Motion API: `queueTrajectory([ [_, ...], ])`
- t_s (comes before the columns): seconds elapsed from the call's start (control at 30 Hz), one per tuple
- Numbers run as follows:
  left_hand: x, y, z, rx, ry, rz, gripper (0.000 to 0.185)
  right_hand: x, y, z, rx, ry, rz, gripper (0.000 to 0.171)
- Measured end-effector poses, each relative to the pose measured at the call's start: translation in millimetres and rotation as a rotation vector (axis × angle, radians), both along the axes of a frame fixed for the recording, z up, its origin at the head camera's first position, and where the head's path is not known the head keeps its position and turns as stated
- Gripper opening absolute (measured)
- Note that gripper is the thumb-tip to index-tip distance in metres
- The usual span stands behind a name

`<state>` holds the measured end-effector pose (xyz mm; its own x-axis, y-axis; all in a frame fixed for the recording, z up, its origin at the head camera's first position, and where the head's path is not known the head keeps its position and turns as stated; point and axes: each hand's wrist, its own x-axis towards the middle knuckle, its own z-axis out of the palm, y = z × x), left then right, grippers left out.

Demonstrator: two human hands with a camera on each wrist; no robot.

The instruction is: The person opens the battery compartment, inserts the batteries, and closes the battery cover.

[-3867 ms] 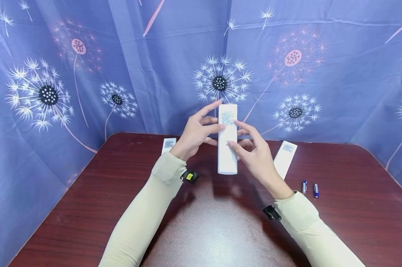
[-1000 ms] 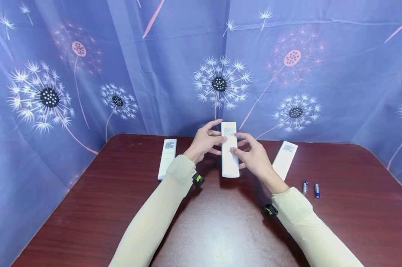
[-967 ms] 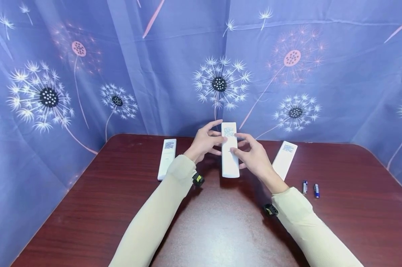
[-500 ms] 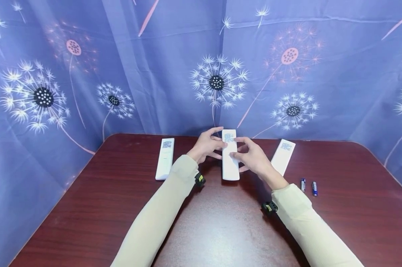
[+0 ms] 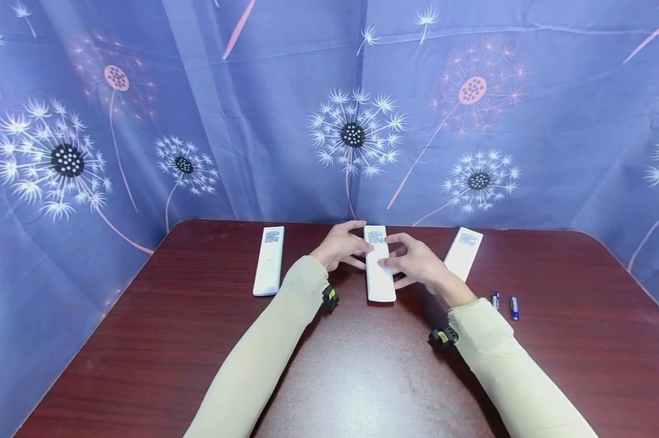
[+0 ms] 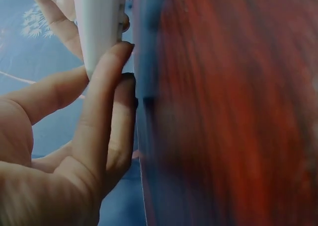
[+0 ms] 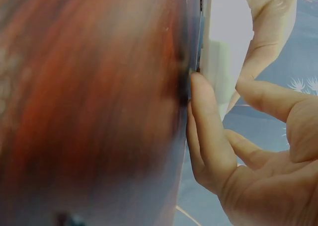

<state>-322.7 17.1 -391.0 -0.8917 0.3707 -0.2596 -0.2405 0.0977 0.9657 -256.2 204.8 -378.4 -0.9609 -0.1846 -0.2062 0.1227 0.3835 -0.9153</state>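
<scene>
A white remote (image 5: 379, 267) lies lengthwise, back side up, low over the dark wooden table (image 5: 362, 377) at the far middle. My left hand (image 5: 344, 246) pinches its left edge and my right hand (image 5: 410, 263) pinches its right edge. In the left wrist view the thumb and fingers (image 6: 107, 87) close on the remote (image 6: 99, 22) right beside the tabletop. In the right wrist view my fingers (image 7: 208, 121) hold the remote (image 7: 223, 42) against the wood. Whether it rests fully on the table I cannot tell.
A second white remote (image 5: 269, 267) lies to the left and a third (image 5: 463, 254) to the right, partly behind my right hand. Two small batteries (image 5: 504, 303) lie right of that. A blue dandelion-print cloth (image 5: 329, 109) hangs behind the table.
Both hands have brought the middle remote down from a raised position to the table surface, farther from me. The other remotes and the batteries have not moved.
</scene>
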Motion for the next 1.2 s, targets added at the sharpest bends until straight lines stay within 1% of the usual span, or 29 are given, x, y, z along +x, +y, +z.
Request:
queueTrajectory([
  [0.13, 1.9, 0.8, 0.6, -0.023, 0.01, 0.003, 0.078, 0.4, 1.5, -1.5, 0.005, -0.009, 0.01, 0.064],
  [0.37, 2.5, 3.8, 1.9, -0.077, 0.032, 0.04, 0.077, -0.8, 3.4, -3.2, 0.023, -0.015, 0.018, 0.065],
  [0.6, 3.5, 5.1, 3.5, -0.078, 0.033, 0.068, 0.076, 0.1, 1.9, -2.9, 0.025, -0.023, 0.026, 0.067],
  [0.77, 4.4, 5.3, 3.1, -0.091, 0.053, 0.078, 0.074, 1.6, 0.0, -4.0, 0.022, -0.022, 0.033, 0.07],
  [0.93, 4.9, 5.3, 2.6, -0.137, 0.072, 0.1, 0.069, 1.4, -0.9, -5.5, 0.011, -0.023, 0.04, 0.071],
  [1.2, 8.6, 7.2, 6.6, -0.219, 0.119, 0.134, 0.066, 2.0, -1.9, -2.4, -0.007, -0.044, 0.039, 0.071],
])
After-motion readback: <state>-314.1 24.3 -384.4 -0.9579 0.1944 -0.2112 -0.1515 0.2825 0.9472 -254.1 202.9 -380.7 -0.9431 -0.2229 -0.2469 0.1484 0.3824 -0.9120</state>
